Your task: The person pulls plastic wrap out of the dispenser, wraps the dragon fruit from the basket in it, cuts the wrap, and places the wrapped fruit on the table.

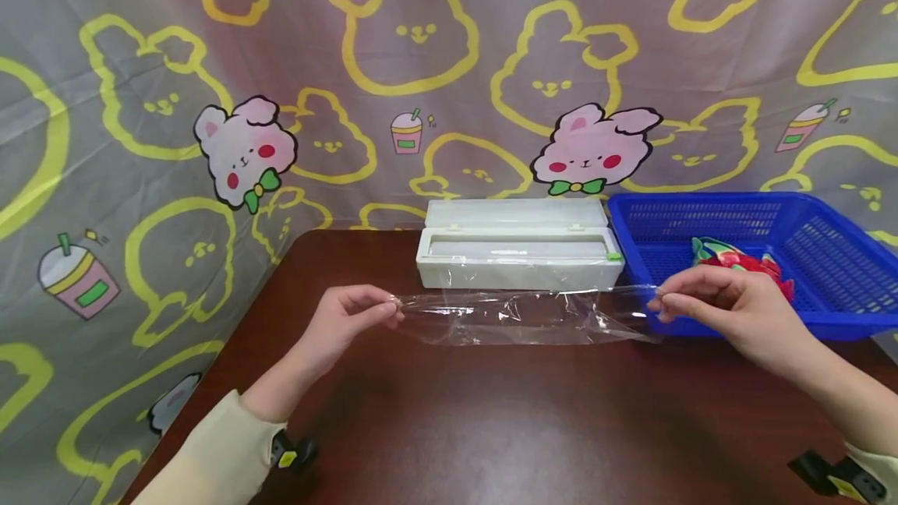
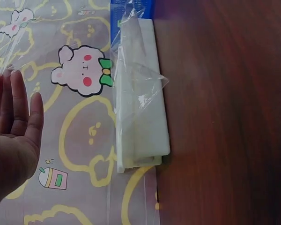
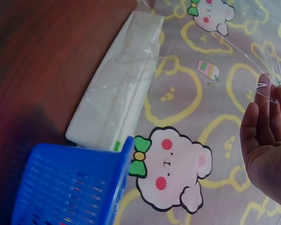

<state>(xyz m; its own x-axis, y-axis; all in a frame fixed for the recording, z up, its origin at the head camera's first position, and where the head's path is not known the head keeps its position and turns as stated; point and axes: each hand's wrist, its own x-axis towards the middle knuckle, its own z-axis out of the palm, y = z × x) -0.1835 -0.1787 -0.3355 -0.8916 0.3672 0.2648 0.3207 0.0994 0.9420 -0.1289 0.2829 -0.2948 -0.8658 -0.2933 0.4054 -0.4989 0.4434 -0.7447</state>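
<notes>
A sheet of clear plastic wrap (image 1: 526, 318) is stretched between both hands above the table. My left hand (image 1: 358, 314) pinches its left end between thumb and fingers. At the other end, my right hand (image 1: 730, 310) pinches the wrap, which bunches at the fingertips. Behind the film stands a white cling wrap dispenser box (image 1: 519, 271), its lid (image 1: 515, 213) tipped open at the back. A pale roll shows inside, and a small green piece (image 1: 613, 256) sits at the box's right end. In the right wrist view, film crosses the fingertips of the right hand (image 3: 269, 126).
To the right of the box stands a blue plastic basket (image 1: 835, 287) with red and green items (image 1: 737, 259) inside, partly hidden by the right hand. A dark brown table (image 1: 491, 419) lies below. A cartoon-printed curtain (image 1: 449, 115) hangs behind and at the left.
</notes>
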